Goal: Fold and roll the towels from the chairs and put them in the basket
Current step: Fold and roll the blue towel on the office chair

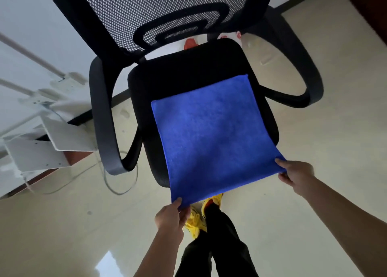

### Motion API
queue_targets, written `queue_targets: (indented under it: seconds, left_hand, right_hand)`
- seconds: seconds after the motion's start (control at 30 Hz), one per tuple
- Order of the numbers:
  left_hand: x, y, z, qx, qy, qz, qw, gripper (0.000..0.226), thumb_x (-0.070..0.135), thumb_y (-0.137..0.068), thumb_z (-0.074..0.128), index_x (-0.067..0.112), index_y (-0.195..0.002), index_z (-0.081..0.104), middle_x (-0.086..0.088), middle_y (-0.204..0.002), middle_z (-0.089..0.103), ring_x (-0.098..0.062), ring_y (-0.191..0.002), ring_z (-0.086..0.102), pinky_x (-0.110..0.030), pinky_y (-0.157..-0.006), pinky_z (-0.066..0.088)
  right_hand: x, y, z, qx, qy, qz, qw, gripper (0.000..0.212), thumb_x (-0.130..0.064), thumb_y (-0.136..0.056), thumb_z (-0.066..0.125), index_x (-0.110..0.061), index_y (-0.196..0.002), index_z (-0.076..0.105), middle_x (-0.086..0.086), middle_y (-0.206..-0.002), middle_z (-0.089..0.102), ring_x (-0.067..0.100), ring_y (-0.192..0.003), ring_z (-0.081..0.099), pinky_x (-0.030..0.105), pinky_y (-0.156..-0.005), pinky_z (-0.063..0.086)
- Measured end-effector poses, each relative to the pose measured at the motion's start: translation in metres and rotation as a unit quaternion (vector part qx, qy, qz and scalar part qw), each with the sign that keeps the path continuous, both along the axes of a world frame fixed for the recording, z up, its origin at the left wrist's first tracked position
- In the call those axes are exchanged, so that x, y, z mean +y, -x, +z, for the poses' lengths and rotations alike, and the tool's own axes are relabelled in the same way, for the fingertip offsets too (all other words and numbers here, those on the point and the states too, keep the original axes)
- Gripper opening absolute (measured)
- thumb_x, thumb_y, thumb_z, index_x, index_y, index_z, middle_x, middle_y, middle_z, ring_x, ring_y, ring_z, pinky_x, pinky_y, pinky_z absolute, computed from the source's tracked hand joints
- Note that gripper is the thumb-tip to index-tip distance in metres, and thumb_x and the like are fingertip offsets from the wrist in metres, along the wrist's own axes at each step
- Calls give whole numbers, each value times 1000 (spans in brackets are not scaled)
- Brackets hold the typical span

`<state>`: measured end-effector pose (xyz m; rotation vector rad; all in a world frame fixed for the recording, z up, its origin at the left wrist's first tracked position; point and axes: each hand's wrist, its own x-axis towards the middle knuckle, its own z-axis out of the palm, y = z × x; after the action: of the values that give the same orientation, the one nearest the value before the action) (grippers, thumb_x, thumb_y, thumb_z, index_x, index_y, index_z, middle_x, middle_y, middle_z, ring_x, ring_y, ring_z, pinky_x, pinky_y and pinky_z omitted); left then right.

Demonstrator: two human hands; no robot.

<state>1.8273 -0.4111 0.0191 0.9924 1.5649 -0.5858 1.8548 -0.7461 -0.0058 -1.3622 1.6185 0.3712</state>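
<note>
Here the blue towel [211,136] lies flat on the black chair [188,71] seat, mid-frame. The left hand [170,218] and right hand [297,178] each pinch a near corner. It looks soft, light and floppy; corners seem best.

Blue towel [211,134] lies flat on black chair seat [188,73], front edge overhanging.

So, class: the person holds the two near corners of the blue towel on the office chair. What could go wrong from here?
1. The blue towel hangs past the seat's front edge; if the left hand or right hand loses its corner grip, that side could drop to the floor.
2. The far corners lie loose on the chair seat, so folding may skew them.
3. A cable lies by the chair, a possible trip hazard.
</note>
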Motion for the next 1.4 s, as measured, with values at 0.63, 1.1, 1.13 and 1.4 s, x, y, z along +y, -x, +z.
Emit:
queue_targets:
  seconds: [0.63, 1.1, 1.13, 1.4]
  left_hand:
    - [20, -144, 55, -195, -104, -9, 975, 4, 4, -88, 62, 2, -84, 62, -11, -58, 65, -14, -39, 62, -22, -49, 56]
    - [16, -263, -18, -137, -86, 22, 987, 38, 4, -88, 58, -2, -125, 48, -17, -80, 65, -25, -62, 67, -29, -44, 55]
    - [15, -267, -22, -141, -92, 26, 985, 40, 4, -86, 62, -1, -124, 49, -17, -77, 65, -24, -60, 67, -28, -45, 55]
    - [-21, -251, -26, -255, -391, -334, 819, 37, 21, -85, 56, 10, -120, 60, -6, -106, 63, -22, -96, 60, -30, -86, 46]
  right_hand:
    - [22, -117, 79, -213, -90, -43, 972, 7, -9, -90, 65, -8, -83, 65, 10, -85, 62, 15, -67, 61, 19, -51, 55]
    - [12, -228, 10, -156, -136, -44, 977, 11, -5, -91, 61, -3, -81, 58, 12, -79, 62, 18, -64, 64, 27, -58, 59]
    - [11, -232, 6, -154, -133, -42, 978, 11, -5, -91, 62, -3, -81, 59, 12, -79, 62, 18, -66, 64, 27, -59, 59]
    - [34, -218, -13, -273, 190, 340, 879, 36, -11, -92, 58, -7, -128, 56, 8, -116, 63, 17, -100, 62, 28, -92, 49]
